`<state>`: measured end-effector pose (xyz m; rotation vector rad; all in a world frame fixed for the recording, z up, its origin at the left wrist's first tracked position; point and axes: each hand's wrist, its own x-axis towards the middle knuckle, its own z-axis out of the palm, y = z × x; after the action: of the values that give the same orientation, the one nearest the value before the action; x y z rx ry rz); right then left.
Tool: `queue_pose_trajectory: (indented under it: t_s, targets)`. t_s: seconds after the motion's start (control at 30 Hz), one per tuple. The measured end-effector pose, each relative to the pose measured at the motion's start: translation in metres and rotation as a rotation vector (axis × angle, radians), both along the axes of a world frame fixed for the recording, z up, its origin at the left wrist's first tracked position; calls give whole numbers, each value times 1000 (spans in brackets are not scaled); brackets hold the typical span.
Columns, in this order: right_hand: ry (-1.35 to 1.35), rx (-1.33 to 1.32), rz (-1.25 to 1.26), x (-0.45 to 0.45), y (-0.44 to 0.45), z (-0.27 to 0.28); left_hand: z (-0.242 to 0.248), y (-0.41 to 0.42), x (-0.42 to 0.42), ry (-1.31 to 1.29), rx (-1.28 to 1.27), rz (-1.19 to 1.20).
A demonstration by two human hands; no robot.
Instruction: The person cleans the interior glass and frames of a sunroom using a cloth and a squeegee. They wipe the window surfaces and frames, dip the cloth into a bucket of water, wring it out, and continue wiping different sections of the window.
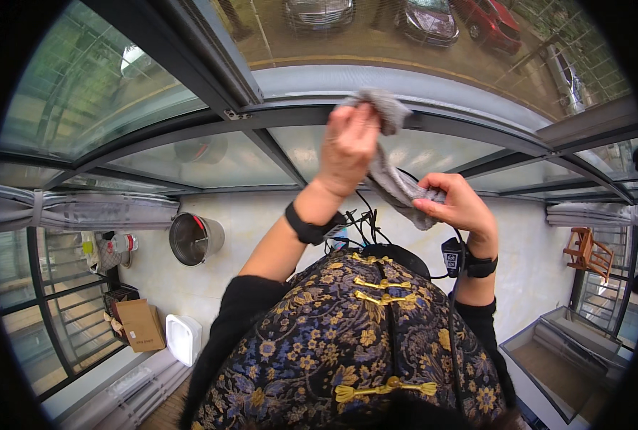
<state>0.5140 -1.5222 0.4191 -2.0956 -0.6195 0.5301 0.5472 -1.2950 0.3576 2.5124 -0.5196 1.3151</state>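
Note:
A grey cloth (391, 185) stretches between my two hands in front of the window. My left hand (351, 145) grips its bunched upper end, which lies at the dark horizontal window rail (297, 115). Lower and to the right, my right hand (456, 204) pinches the hanging end of the cloth between thumb and fingers. Whether the bunched part presses on the rail or hovers just before it, I cannot tell. Both wrists wear black straps, and a black cable (453, 333) runs down my front from near the right one.
A metal bucket (196, 239) stands on the pale floor at left. Farther left are plastic bottles (123, 243), a cardboard box (140, 325) and a white basin (183, 339). At right are a small wooden chair (588, 252) and a glass-sided case (566, 360). Tied curtains (82, 207) hang beside the windows.

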Motion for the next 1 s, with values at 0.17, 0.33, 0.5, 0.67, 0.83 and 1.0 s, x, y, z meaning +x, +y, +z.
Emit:
queue_pose_trajectory:
  t_s: [0.17,0.33,0.5,0.67,0.83,1.0]
  targets:
    - [-107,27,122,7,46,2,-4,83,-26,95,-46,281]
    - [-163,104,285,12,83,-14,-11,112,-37,100,-54,445]
    - [-87,85,318,22,79,-16,-12,100,-33,119,-55,539]
    - [-129,132,328,32,59,-23,-11,91,-25,89,-25,589]
    - [-137,207,321,47,26,-23,0,70,-19,94,3,640]
    - [-120,220,433,56,-13,-13,6,26,-19,87,-36,587]
